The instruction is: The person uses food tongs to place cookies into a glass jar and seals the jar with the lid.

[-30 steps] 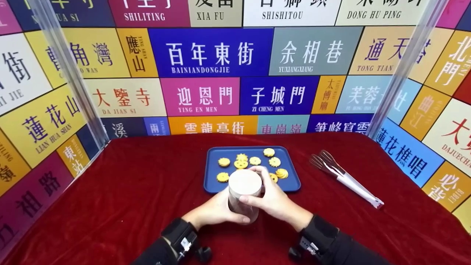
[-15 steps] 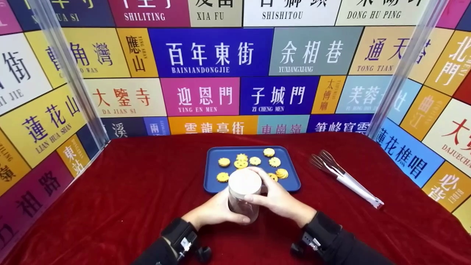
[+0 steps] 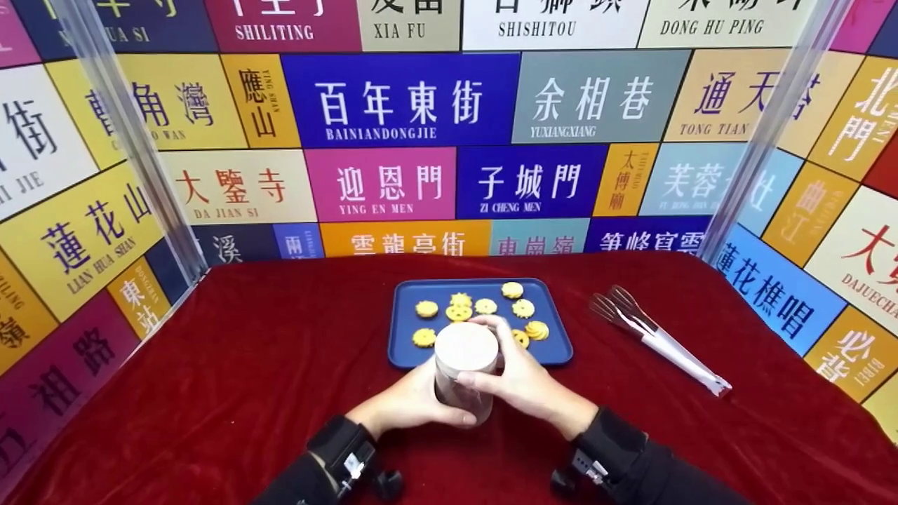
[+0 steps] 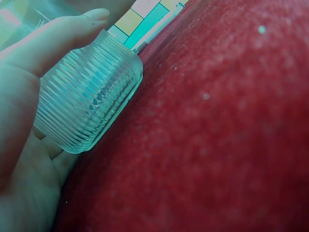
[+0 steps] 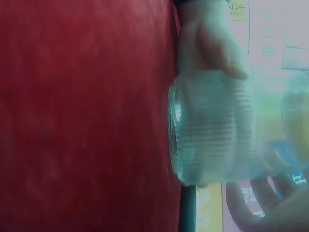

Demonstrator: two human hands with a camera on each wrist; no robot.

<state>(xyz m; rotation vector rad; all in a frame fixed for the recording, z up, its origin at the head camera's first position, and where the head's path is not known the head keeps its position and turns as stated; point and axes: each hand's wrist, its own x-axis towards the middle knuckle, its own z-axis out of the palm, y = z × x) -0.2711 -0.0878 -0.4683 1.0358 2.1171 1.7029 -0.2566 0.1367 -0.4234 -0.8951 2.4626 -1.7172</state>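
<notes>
A clear ribbed glass jar (image 4: pixel 91 96) with a flat, pale round lid (image 3: pixel 466 345) stands upright at the front of the red-covered table. My left hand (image 3: pixel 414 401) wraps round the lower body, thumb across the near side. Higher up, my right hand (image 3: pixel 526 389) grips the lid, its thumb on the near edge and its fingers curving round the far side. In the right wrist view the jar's ribbed base (image 5: pixel 207 130) is close over the cloth, with the left thumb against the glass. The far fingers of both hands are partly hidden by the jar.
Just behind the jar lies a blue tray (image 3: pixel 403 319) with several yellow cookies (image 3: pixel 485 306), partly covered by the hands. To its right are tongs (image 3: pixel 680 361) with slotted metal ends and a white handle. Sign-printed panels (image 3: pixel 400 98) and clear posts (image 3: pixel 754 133) bound the table.
My right hand and wrist shift slightly right at the lid, then back left. The left hand and the jar stay in place.
</notes>
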